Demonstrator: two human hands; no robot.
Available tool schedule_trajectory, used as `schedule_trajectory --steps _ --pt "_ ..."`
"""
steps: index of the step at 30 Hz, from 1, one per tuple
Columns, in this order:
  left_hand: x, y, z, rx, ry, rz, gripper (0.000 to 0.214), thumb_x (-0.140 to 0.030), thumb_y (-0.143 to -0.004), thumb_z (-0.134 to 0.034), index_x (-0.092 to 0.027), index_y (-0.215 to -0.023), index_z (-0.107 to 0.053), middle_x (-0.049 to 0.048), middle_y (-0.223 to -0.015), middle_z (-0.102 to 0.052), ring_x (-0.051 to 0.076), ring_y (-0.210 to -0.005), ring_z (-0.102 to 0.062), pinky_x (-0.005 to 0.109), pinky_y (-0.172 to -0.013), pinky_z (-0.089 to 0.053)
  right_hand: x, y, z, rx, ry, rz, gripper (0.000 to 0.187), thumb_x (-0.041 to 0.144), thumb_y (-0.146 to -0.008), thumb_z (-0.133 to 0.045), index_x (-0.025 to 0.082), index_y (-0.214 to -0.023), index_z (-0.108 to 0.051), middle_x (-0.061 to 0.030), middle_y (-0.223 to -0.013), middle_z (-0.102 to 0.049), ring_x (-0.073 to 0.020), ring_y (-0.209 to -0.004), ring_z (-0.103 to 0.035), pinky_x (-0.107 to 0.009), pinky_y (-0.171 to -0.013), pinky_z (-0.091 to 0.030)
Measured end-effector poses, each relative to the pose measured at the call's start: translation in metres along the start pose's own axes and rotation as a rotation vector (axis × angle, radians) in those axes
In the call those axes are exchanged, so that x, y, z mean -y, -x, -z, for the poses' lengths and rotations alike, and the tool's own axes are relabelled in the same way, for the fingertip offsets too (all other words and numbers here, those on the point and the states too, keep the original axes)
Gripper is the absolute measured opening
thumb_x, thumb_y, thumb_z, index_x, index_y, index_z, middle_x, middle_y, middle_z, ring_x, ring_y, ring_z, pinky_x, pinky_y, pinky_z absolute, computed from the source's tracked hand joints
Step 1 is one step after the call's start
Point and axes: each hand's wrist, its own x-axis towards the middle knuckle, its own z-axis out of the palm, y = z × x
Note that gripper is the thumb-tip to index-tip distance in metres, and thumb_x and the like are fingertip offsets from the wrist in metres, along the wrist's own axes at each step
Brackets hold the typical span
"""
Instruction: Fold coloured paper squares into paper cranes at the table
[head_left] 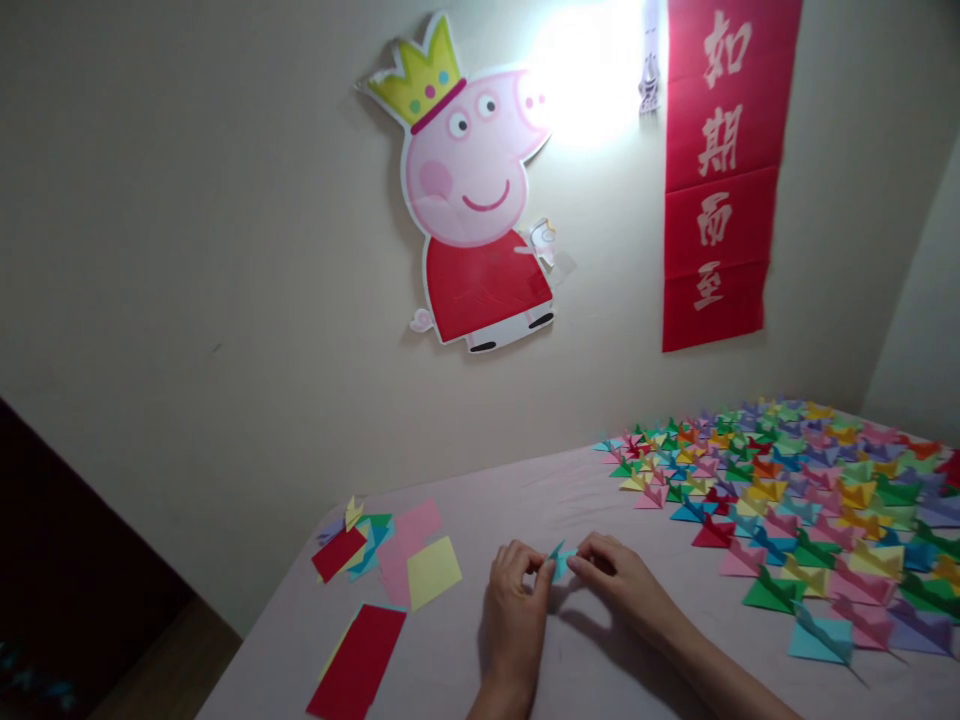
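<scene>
A small folded piece of light teal paper [562,565] is between my two hands, just above the pink cloth of the table [465,640]. My left hand [517,600] pinches its left side between thumb and fingers. On the other side, my right hand [619,580] grips the paper's right end with thumb and forefinger. One pointed flap of the paper stands up near my left fingertips. My fingers hide part of the folds.
Many folded paper cranes [821,640] stand in rows on the right. At the left lie a stack of red paper sheets [360,660], a yellow square [433,572], pink sheets [418,520] and a smaller red piece [339,553]. Behind the table rises a wall [225,250].
</scene>
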Motion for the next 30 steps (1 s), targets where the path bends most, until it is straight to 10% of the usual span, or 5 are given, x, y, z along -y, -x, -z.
schedule_trajectory --steps 15,30 --pt "0.003 0.001 -0.019 0.026 0.558 0.21 0.039 -0.056 -0.082 -0.063 -0.018 -0.075 -0.063 0.0 -0.072 -0.061 0.017 -0.071 -0.055 0.026 -0.067 -0.043 0.006 0.002 -0.015 -0.059 -0.461 -0.041 0.038 0.056 -0.071 -0.073 0.021 -0.086 -0.068 -0.0025 -0.083 -0.065 -0.0202 -0.074 -0.06 -0.033 -0.069 -0.05" --pt "0.002 0.0 -0.018 0.17 0.556 0.233 0.027 -0.043 -0.078 -0.069 -0.017 -0.07 -0.065 -0.0019 -0.067 -0.054 0.014 -0.065 -0.045 0.025 -0.062 -0.035 0.002 0.003 -0.012 -0.036 -0.45 -0.045 0.039 0.055 -0.072 -0.072 0.018 -0.067 -0.06 0.0017 -0.061 -0.057 -0.0154 -0.06 -0.052 -0.028 -0.058 -0.041"
